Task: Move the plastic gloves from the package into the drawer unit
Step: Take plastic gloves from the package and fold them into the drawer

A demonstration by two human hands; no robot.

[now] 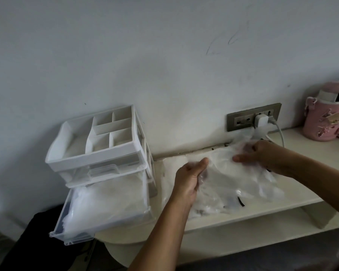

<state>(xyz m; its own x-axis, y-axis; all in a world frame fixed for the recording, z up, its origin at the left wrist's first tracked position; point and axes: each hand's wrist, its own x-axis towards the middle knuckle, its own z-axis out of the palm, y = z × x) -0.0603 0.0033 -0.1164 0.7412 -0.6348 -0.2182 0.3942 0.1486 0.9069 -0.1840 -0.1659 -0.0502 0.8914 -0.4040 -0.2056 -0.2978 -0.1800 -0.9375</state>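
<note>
Faces a pale wall [164,45] marked with faint dark scribbles. Reaches both bare forearms over a cream shelf [294,139] set against that wall, with a second, lower board [262,227] beneath. At the shelf's left end, a white drawer unit [143,137], topped by an open tray split into compartments, with a clear drawer under the tray and the bottom drawer [59,220] pulled well out past the shelf's edge. Below that, at lower left, a dark cloth [37,241]. Inside the bottom drawer, a cloudy white heap of plastic gloves [110,196], filling most of it. Just right of the unit, on the shelf, a crumpled clear package [233,184] of thin film, with a short black strip near its front edge; hard to tell package from gloves among the folds. Grasps this film with both hands: left hand [190,178] at the near left side, thumb up over the top and fingers behind the plastic; right hand [260,153] at the far right side, fingers curled into the film, thumb pointing left. At the shelf's far right, an upright pink bottle [325,114] with a white lid bearing a black patch. On the wall behind the right hand, a grey socket panel [241,119], holding a white charger [261,119], with a white cable [280,132] dropping to the shelf.
</note>
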